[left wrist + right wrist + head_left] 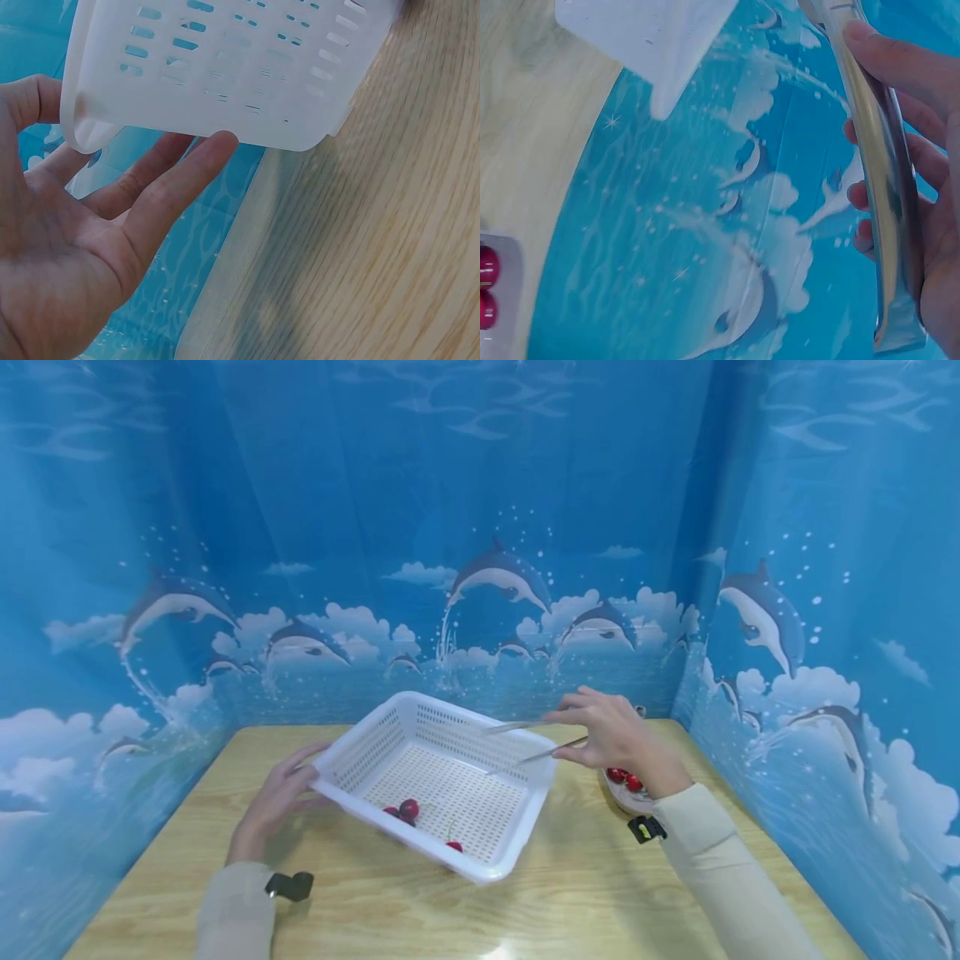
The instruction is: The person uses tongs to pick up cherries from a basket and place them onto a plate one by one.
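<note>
Step in hand, as you judge it?

Sorting fruit with tongs (pixel 885 187), by my reading: cherries (pixel 408 809) between basket (pixel 435 772) and bowl (pixel 624 798). Which direction, cannot tell.

And where do they lie?

Basket: middle of the head view, tilted, near side low. Bowl: right of the head view, partly hidden behind my right hand (pixel 607 727), more red cherries inside. Whether the basket's low edge meets the desk (pixel 352 902), cannot tell.

Your fingers?

Right ones clamped on the tongs, thumb to one side, the rest to the other. Tong tips apart, nothing between them, above the basket's floor. Left hand (pixel 281 793) clamped at the basket's left corner, thumb and fingers about the rim.

Next move calls for what?

A steady left hold, I'd say, and the tips brought down to a single cherry with a light squeeze. Slick skins could slip.

How do things look?

Basket white, plastic, slotted walls, perforated floor. Cherries in it dark red, glossy, heaped along the near wall left of centre; one apart, toward the near right corner, half hidden by the rim.
</note>
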Demonstrator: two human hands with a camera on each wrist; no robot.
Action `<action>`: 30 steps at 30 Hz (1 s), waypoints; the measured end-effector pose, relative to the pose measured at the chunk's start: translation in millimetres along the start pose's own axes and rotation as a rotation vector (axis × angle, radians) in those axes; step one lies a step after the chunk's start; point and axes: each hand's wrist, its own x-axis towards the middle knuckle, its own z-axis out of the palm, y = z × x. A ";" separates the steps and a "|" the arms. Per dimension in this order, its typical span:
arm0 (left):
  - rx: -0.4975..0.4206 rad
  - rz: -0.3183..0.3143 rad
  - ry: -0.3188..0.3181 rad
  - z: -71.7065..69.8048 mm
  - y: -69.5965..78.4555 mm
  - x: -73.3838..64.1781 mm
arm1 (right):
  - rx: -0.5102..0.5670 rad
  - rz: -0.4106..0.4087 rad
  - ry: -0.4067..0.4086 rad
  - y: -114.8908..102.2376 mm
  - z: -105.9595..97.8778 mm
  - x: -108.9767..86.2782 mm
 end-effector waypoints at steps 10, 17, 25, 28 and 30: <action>0.007 -0.004 0.003 0.4 1.5 -0.5 | 0.007 -0.147 -0.049 -19.5 1.9 45.3; 0.014 -0.006 0.002 0.3 1.9 -0.3 | 0.016 -0.163 -0.141 -35.0 10.5 69.1; 0.012 -0.006 0.001 0.2 1.6 -0.1 | 0.031 -0.151 -0.283 -53.1 22.4 91.9; 0.014 -0.007 -0.001 0.0 1.4 0.0 | 0.040 -0.158 -0.325 -59.2 27.4 99.2; 0.015 -0.007 0.000 0.0 1.2 -0.2 | 0.041 -0.160 -0.356 -63.4 31.1 104.1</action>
